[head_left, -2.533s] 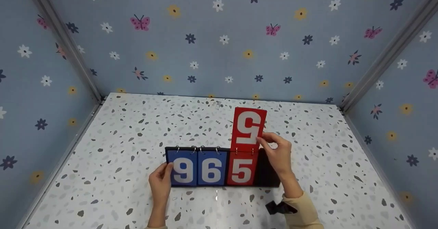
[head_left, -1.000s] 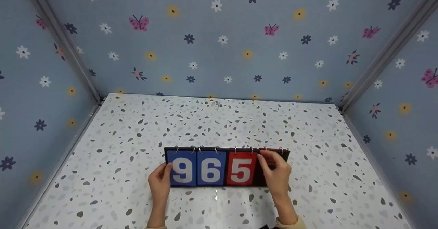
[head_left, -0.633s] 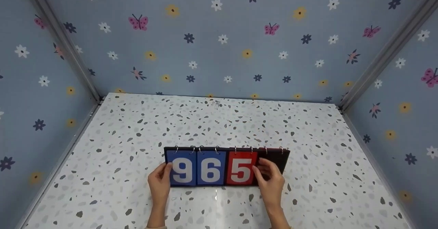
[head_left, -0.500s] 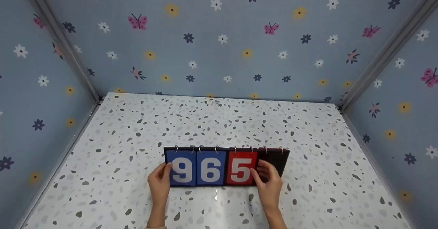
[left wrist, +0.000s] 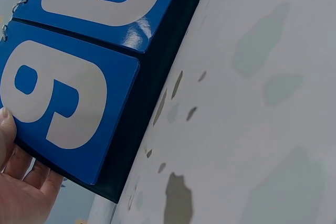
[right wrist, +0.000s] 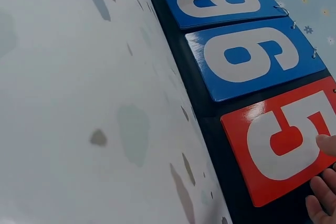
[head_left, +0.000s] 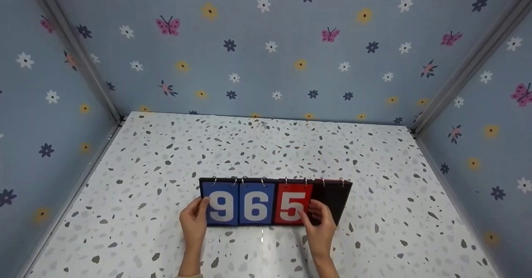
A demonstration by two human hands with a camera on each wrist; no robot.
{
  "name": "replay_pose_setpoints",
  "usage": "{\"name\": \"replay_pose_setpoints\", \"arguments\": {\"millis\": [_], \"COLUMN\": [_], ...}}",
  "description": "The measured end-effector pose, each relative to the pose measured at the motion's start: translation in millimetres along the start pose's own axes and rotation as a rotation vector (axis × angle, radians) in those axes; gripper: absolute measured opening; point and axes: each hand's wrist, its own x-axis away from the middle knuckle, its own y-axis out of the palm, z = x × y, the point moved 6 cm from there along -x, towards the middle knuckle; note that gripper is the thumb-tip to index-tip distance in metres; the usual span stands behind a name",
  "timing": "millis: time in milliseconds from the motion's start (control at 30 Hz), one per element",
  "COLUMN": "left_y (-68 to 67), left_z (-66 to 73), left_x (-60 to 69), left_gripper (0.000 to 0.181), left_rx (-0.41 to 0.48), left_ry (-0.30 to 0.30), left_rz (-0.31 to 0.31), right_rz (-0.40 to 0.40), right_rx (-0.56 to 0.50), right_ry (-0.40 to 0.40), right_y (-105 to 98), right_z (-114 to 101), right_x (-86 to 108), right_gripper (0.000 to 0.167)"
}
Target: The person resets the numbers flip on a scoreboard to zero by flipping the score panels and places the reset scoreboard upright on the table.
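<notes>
A black flip scoreboard (head_left: 332, 201) stands tilted on the speckled table, with number cards hung on metal rings. Blue cards 9 (head_left: 222, 206) and 6 (head_left: 257, 206) are on its left, then a red card 5 (head_left: 292, 205); the fourth place shows bare black. My left hand (head_left: 194, 220) holds the board's left edge, thumb on the front and fingers behind, as the left wrist view confirms. My right hand (head_left: 322, 228) is at the red card's right edge. Its thumb (right wrist: 326, 144) lies over the card's face, while the loosely bent fingers (right wrist: 320, 195) are beside the edge.
The white speckled table (head_left: 166, 145) stretches around the board. Blue flowered panels (head_left: 266, 53) enclose it at the back and both sides, with grey metal posts (head_left: 89, 57) at the corners.
Earlier my right hand held a red card raised above the board. That card has gone over the top, and the hand has let go and moved down and left. My left hand stays put.
</notes>
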Motion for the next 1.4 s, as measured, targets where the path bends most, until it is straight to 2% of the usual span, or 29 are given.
{"name": "replay_pose_setpoints", "arguments": {"millis": [167,333,500,600,633,667,833,900,1100,1167,1233,1400], "left_y": [-0.2,-0.1,-0.3,-0.4,-0.4,-0.3,-0.2,-0.5,0.0,0.3,0.5,0.2], "left_z": [1.1,0.9,1.9,2.5,2.3,2.1,1.2,1.3,0.0,-0.5,-1.1,-2.1], "left_x": [0.3,-0.1,-0.8,-1.1,-1.1,-1.0,-0.3,-0.1,0.3,0.0,-0.1,-0.4], "left_gripper": [0.014,0.014,0.015,0.015,0.015,0.014,0.015,0.015,0.016,0.017,0.017,0.016], "left_rx": [0.003,-0.001,-0.006,-0.005,0.0,0.003,0.002,-0.002,0.0,-0.006,-0.016,-0.013], "left_ry": [0.027,0.016,0.015,0.022,0.021,0.02,0.016,0.016,-0.011,-0.025,-0.036,-0.044], "left_rz": [-0.006,-0.008,-0.007,-0.005,-0.005,-0.005,-0.007,-0.006,0.002,0.005,0.007,0.014], "right_rz": [-0.011,-0.028,-0.06,-0.092,-0.099,-0.115,-0.146,-0.154,-0.194,-0.22,-0.258,-0.338], "right_rx": [-0.032,-0.083,-0.226,-0.264,-0.249,-0.283,-0.192,-0.095,0.065,0.065,0.038,-0.077], "right_ry": [0.051,0.069,0.03,0.036,0.045,0.032,0.087,0.099,-0.041,-0.059,-0.033,0.071], "right_y": [4,4,-9,-17,-17,-16,-20,-25,-34,-36,-38,-44], "right_z": [9,13,-23,-44,-46,-41,-46,-57,-77,-81,-84,-84], "right_x": [-1.5,-6.8,-18.1,-22.9,-22.9,-21.4,-20.5,-22.0,-24.7,-26.0,-27.0,-29.4], "right_gripper": [0.033,0.023,0.019,0.016,0.015,0.014,0.012,0.015,0.035,0.043,0.047,0.039]}}
